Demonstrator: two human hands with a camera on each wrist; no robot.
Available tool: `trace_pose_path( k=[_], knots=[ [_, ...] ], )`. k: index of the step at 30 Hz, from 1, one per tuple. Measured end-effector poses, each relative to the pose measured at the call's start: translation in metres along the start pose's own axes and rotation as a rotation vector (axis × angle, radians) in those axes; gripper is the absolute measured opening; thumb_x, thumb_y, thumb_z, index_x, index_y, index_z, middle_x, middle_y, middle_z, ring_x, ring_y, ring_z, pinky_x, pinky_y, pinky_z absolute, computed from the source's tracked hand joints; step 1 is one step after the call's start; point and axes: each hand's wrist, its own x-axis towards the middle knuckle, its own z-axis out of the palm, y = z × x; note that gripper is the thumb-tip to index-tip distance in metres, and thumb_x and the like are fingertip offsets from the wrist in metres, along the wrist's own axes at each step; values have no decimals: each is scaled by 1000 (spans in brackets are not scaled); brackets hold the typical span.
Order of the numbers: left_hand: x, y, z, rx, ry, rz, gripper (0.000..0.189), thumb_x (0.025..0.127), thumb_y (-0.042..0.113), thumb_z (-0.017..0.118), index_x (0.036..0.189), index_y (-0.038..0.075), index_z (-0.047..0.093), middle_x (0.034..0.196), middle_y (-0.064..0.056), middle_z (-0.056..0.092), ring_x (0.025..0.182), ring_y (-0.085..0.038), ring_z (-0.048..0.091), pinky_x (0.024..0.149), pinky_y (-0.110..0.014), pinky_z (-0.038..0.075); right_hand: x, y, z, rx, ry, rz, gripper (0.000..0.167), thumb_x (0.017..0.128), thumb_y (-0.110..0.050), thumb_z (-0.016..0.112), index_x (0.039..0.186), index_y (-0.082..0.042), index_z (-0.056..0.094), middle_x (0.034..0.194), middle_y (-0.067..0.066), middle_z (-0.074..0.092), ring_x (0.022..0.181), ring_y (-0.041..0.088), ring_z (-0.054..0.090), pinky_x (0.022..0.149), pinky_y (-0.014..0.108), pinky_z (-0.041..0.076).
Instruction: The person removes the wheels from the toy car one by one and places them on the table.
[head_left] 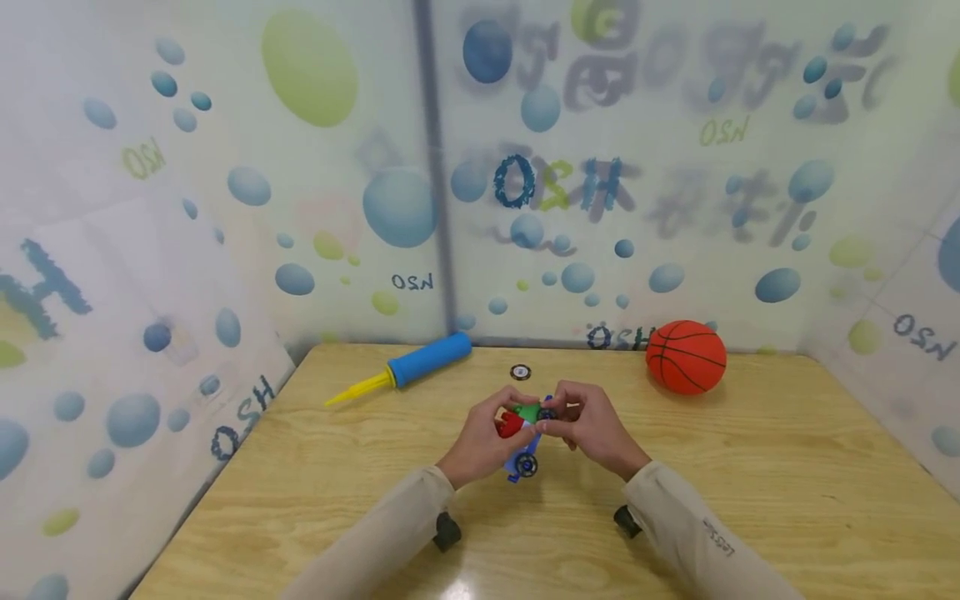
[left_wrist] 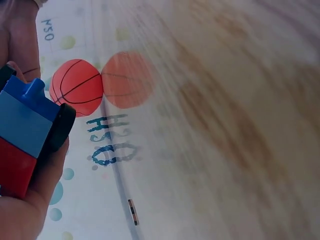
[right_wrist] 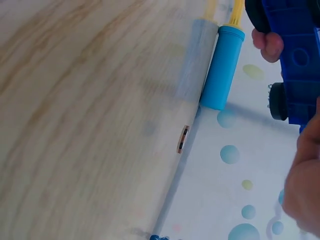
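Both hands hold a small toy car built of plastic blocks over the middle of the table. A blue chassis [right_wrist: 300, 75] with black wheels [head_left: 527, 464] forms its base, its underside facing the right wrist camera. On top sit a red block [head_left: 511, 424], a green block [head_left: 527, 413] and a light blue block [left_wrist: 25, 125]. My left hand [head_left: 480, 437] grips the car around the red and green blocks. With thumb and fingers, my right hand [head_left: 596, 425] pinches the car's far end by a wheel. Fingers partly hide the blocks.
Behind the hands lies a round chip [head_left: 521, 372] with a dark patterned rim. A blue hand pump [head_left: 431, 360] with a yellow nozzle lies at the back left, a red basketball [head_left: 686, 357] at the back right. Patterned curtains [head_left: 337, 208] surround the wooden table [head_left: 750, 467].
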Motion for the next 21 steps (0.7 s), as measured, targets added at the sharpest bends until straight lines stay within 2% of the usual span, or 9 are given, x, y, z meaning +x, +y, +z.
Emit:
trace_pose_path(
  k=[4, 8, 10, 13, 16, 21],
  knots=[
    [0, 2, -1, -24, -8, -4, 30, 94, 22, 71, 121, 20, 60, 118, -12, 61, 92, -26, 68, 75, -26, 61, 0, 1, 0, 11, 15, -22, 20, 86, -2, 75, 83, 1, 56, 71, 5, 55, 46, 10, 45, 44, 23, 42],
    [-1, 0, -3, -27, -7, -21, 29, 95, 21, 70, 121, 19, 59, 117, -13, 60, 86, -18, 67, 71, -23, 60, 0, 0, 1, -75, 32, -102, 23, 84, -1, 78, 74, -3, 57, 78, 9, 66, 44, 10, 47, 41, 25, 46],
    [-3, -1, -4, -25, -7, -37, 29, 94, 20, 71, 122, 19, 60, 115, -14, 60, 80, -16, 66, 67, -22, 59, 1, -1, 1, -100, 29, -110, 21, 83, -3, 79, 74, -5, 60, 80, 12, 68, 44, 11, 50, 42, 27, 49],
    [-4, 1, -7, -23, -3, -46, 30, 95, 21, 70, 122, 19, 60, 115, -13, 61, 78, -15, 65, 67, -22, 58, 1, -1, -2, -67, 14, -80, 13, 84, -9, 80, 88, -5, 68, 82, 14, 70, 50, 16, 59, 49, 31, 55],
    [-5, 6, -10, -14, -9, -39, 30, 96, 23, 68, 124, 21, 59, 119, -11, 62, 84, -16, 64, 71, -23, 57, 0, -1, -9, 19, 10, -33, 27, 86, -16, 80, 107, -4, 70, 81, 10, 70, 58, 19, 66, 57, 34, 59],
    [-5, 13, -13, -83, -28, -76, 37, 94, 25, 71, 128, 23, 56, 124, -11, 59, 86, -14, 70, 77, -28, 61, 0, 2, -24, 92, 37, -25, 32, 89, -19, 76, 115, -4, 66, 80, -2, 71, 62, 16, 66, 60, 33, 57]
  ],
)
